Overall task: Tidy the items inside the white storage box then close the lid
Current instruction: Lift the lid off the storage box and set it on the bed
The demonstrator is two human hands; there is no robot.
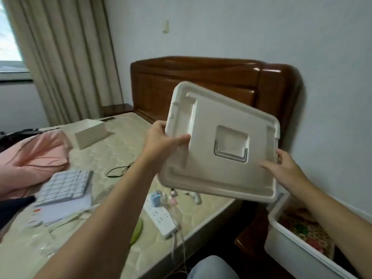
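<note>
Bedroom objects fill the view, and the biggest is the bed with its bare patterned mattress [120, 150] and a dark wooden headboard [211, 77] against the wall. Beige curtains [66, 57] hang at the left beside a window. A pink pillow [34, 156] lies at the left side of the mattress, and a small open cardboard box [90, 133] stands behind it. The white lid [219, 141] with a recessed grey handle is held in the air, tilted, between the bed and the wall. The white storage box [285, 236] stands open at the lower right, below the lid and beside the bed, and colourful items lie inside it, too blurred to name. The left hand [161, 141] grips the left edge of the lid, thumb on top and fingers behind. The right hand [281, 168] holds the right edge, fingers clamped on the rim. On the mattress lie a white keyboard [64, 186] on some papers, a white power strip [161, 218] with a blue plug, and a black cable [118, 170].
</note>
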